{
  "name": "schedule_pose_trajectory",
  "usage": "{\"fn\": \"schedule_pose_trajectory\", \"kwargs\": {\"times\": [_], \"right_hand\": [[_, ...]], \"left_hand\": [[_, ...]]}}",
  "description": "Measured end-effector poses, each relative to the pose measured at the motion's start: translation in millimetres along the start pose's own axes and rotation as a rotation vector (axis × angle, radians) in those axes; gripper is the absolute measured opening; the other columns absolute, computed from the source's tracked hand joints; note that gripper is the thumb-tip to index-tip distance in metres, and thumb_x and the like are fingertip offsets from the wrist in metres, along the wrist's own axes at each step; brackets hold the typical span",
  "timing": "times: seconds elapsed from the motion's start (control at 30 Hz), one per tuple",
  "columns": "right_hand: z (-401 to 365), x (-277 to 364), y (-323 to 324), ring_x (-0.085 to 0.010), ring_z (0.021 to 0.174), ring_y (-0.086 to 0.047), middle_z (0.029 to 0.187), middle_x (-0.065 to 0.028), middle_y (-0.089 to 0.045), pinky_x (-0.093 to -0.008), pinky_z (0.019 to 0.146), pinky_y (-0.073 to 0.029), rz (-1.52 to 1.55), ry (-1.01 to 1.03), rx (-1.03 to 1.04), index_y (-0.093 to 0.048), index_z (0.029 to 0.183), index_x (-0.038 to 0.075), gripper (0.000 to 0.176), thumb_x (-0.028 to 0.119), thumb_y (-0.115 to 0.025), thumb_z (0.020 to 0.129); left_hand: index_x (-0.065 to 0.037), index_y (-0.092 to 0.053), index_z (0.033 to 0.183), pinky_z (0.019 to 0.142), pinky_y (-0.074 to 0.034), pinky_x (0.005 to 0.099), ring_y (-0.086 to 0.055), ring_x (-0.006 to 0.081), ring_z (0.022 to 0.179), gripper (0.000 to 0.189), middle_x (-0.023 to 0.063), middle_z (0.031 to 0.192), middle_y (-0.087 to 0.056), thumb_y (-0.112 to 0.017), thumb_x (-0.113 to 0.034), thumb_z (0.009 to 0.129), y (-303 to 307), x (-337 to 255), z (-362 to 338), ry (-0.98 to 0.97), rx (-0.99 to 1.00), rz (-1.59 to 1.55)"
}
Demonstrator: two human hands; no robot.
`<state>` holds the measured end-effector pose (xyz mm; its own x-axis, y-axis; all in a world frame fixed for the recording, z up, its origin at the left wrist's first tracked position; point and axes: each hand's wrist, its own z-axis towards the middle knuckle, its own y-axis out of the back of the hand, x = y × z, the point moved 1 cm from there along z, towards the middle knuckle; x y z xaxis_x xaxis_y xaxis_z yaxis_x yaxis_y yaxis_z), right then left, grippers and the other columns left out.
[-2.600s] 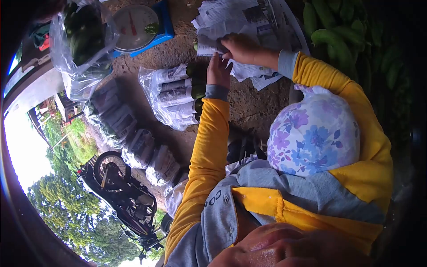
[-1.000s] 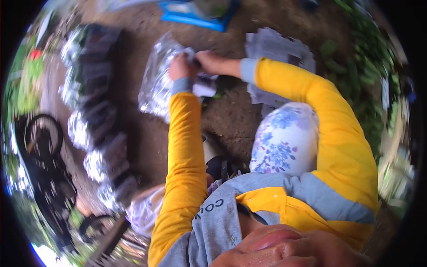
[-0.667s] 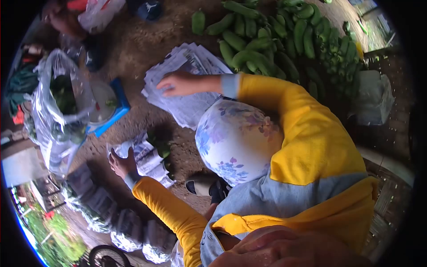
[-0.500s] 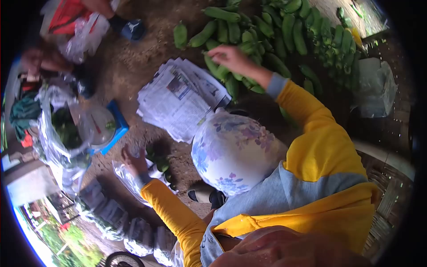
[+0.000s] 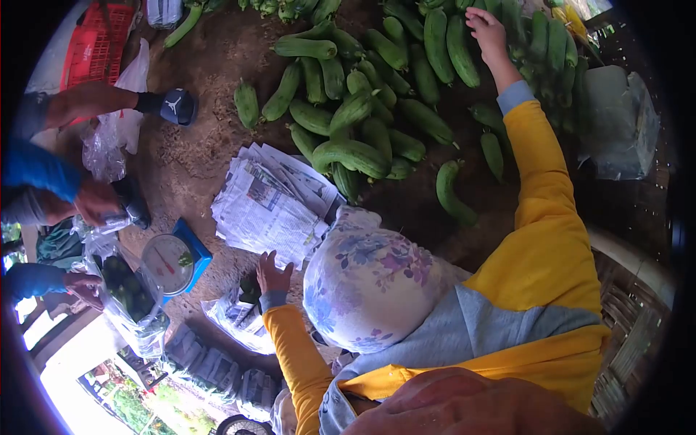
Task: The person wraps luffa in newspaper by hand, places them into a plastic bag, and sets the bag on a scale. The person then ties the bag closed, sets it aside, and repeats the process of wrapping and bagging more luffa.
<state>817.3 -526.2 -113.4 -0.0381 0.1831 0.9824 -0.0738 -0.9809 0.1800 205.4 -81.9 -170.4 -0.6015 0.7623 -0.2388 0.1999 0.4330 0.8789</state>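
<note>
My right hand (image 5: 490, 35) is stretched out over the far part of a pile of green gourds (image 5: 353, 156). Its fingers are apart, with nothing visible in them. My left hand (image 5: 274, 275) is open, fingers spread, beside the near edge of a stack of newspaper sheets (image 5: 272, 217). Just below that hand lies a clear plastic bag (image 5: 235, 322) with newspaper and dark green produce in it, partly hidden by my wrist. A single curved gourd (image 5: 451, 192) lies apart from the pile, between my right arm and my floral-clothed knee (image 5: 370, 275).
At the left, another person's hands (image 5: 85, 290) are near a clear bag of green produce (image 5: 130, 290). A blue dial scale (image 5: 190, 250) stands beside it. Wrapped bundles (image 5: 199, 362) line the lower left. A red crate (image 5: 98, 47) is at upper left.
My right hand has moved from the near gourds to the far right of the pile. My left hand has left the plastic bag towards the newspapers. The view has shifted.
</note>
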Motion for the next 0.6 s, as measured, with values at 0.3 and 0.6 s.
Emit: {"fn": "schedule_pose_trajectory", "kwargs": {"times": [0.3,0.6], "right_hand": [[14,58,-111,-0.0159,0.059,-0.048,0.078,-0.0053,-0.058,-0.0337,0.057,-0.040,0.013,-0.146,0.108,-0.061,0.108,0.005,0.020,0.010,-0.051,0.092],[-1,61,-235,-0.0238,0.091,-0.056,0.114,-0.0144,-0.054,-0.0387,0.080,-0.046,0.078,-0.352,0.293,-0.053,0.122,0.002,0.033,0.017,-0.053,0.091]], "left_hand": [[-0.007,-0.050,0.121,0.097,-0.035,0.0460,-0.042,0.0360,0.118,0.059,0.0197,0.128,-0.044,-0.072,-0.029,0.071,27,-11,17,-0.080,-0.003,0.042],[-0.004,-0.052,0.118,0.096,-0.037,0.0455,-0.046,0.0359,0.114,0.055,0.0201,0.121,-0.050,-0.071,-0.027,0.071,35,-35,25,-0.175,-0.040,-0.037]]}}
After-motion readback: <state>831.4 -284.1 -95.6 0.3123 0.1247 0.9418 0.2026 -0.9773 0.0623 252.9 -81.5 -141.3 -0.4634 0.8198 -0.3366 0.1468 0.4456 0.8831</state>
